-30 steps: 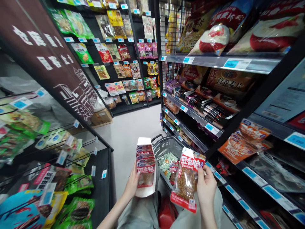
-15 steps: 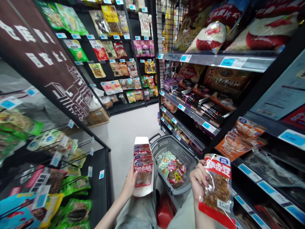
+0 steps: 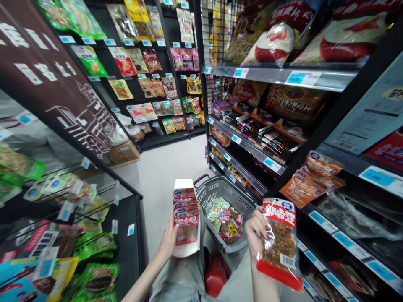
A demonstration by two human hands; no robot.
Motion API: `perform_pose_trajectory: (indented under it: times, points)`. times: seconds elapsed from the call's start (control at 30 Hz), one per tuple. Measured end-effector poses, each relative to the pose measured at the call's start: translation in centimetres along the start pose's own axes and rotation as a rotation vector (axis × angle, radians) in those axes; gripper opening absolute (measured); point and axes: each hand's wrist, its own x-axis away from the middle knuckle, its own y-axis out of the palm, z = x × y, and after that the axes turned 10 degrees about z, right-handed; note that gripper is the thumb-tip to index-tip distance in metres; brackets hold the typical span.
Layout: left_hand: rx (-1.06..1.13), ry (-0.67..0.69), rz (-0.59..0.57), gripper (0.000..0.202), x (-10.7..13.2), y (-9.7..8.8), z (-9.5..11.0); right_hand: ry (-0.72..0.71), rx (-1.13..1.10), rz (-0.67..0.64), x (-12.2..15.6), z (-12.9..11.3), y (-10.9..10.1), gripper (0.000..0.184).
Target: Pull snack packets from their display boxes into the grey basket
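Note:
My left hand (image 3: 169,238) grips the left side of a white display box (image 3: 184,183) that rests near my lap. Inside it stands a row of small red-and-white snack packets (image 3: 186,220). On the right, my right hand (image 3: 255,230) pinches the left edge of a larger snack bag (image 3: 280,245), red at top and bottom with a clear middle showing brown contents. Between the two hands, a grey shopping basket (image 3: 225,184) sits on the floor. Green and red snack packets (image 3: 227,218) lie in it.
Shelves (image 3: 252,147) with boxes and bags rise on the right. Orange snack bags (image 3: 310,180) stick out near my right hand. Hanging snack bags (image 3: 94,277) fill a rack on the left. A cardboard box (image 3: 124,153) stands farther back. Something red (image 3: 216,274) is beneath me.
The whole view has shifted slightly, so most things appear a little farther left. Both hands keep their holds, and the snack bag on the right has moved slightly left and up in view.

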Motion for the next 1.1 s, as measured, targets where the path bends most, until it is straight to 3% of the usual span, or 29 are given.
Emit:
perform_pose_trajectory:
  times: [0.2,0.5,1.1]
  points:
    - [0.015,-0.015,0.011,0.079,0.0,0.1,0.3,-0.057,0.078,0.054,0.1,-0.2,-0.2,0.021]
    - [0.025,0.002,0.008,0.082,-0.1,0.2,0.0,0.011,0.105,0.015,-0.1,-0.8,-0.4,0.022]
    - [0.003,-0.004,0.022,0.083,0.1,0.0,1.0,-0.014,0.080,0.044,0.0,-1.2,-1.0,0.016]
